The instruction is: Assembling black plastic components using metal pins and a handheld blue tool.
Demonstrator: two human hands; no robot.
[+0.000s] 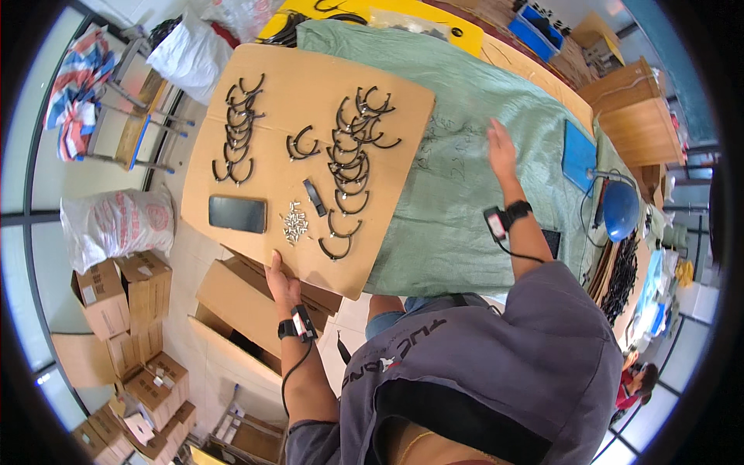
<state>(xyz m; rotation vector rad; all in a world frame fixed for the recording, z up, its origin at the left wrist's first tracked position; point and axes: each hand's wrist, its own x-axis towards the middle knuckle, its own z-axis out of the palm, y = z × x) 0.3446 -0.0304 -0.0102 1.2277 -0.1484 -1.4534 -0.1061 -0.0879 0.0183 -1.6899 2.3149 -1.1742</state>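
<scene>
A flat cardboard sheet [287,93] lies at the left part of the table and reaches past its edge. My left hand [283,285] grips the sheet's near edge, thumb on top, other fingers mostly hidden. Several black curved bands [353,155] form a column on its right side, with another row of curved bands [239,132] at the left. A few more bands [302,145] lie between them. Near my left hand are a pile of small silver metal pieces [294,223], a dark phone [237,214] and a short dark strip [315,198]. My right hand [502,153] is over the green cloth [457,201], fingers stretched out, holding nothing.
Open cardboard boxes [240,298] stand on the floor below the sheet. More cartons [143,291] and a white sack [120,230] are at the left. A blue lamp [621,211] and a blue board [577,155] sit at the right. Another person [635,384] is at far right.
</scene>
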